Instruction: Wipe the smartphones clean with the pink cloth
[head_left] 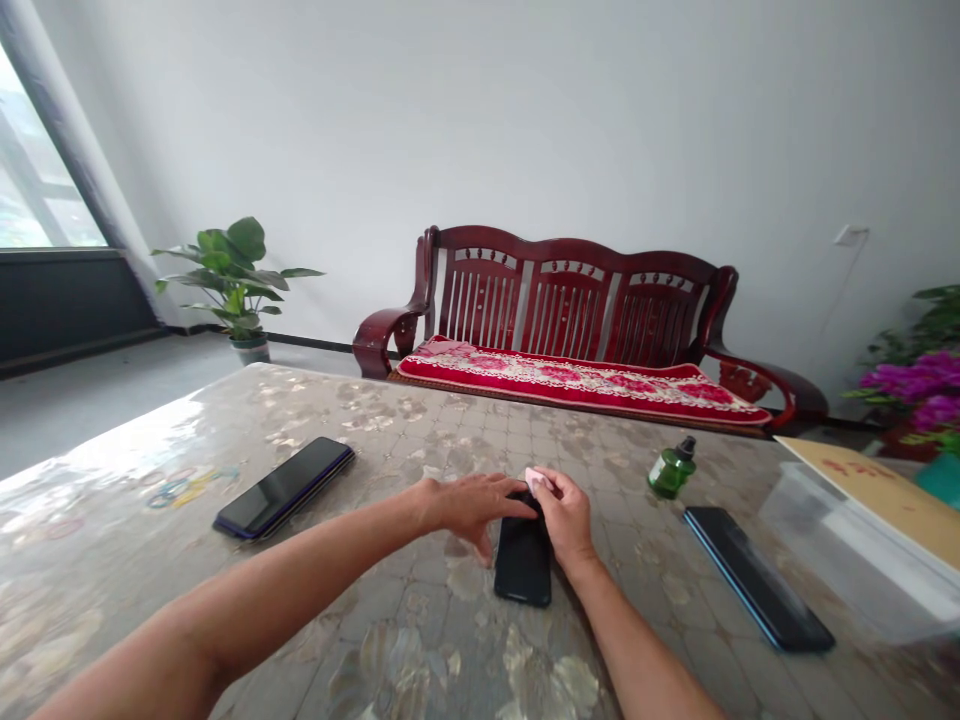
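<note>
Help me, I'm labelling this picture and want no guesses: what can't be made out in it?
All in the head view:
- Far end of the middle phone: partly covered by the left hand and right hand.
- Pink item: full shape hidden by the right hand.
- Label on the green bottle: too small to read.
- Purple flowers: cut off by the right edge.

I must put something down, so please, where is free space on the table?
Free: between the right hand and the blue-edged black phone; also beyond the left hand, toward the dark-red wooden bench. Crowded: the right end, with that phone, translucent green bottle and clear plastic box.
</note>
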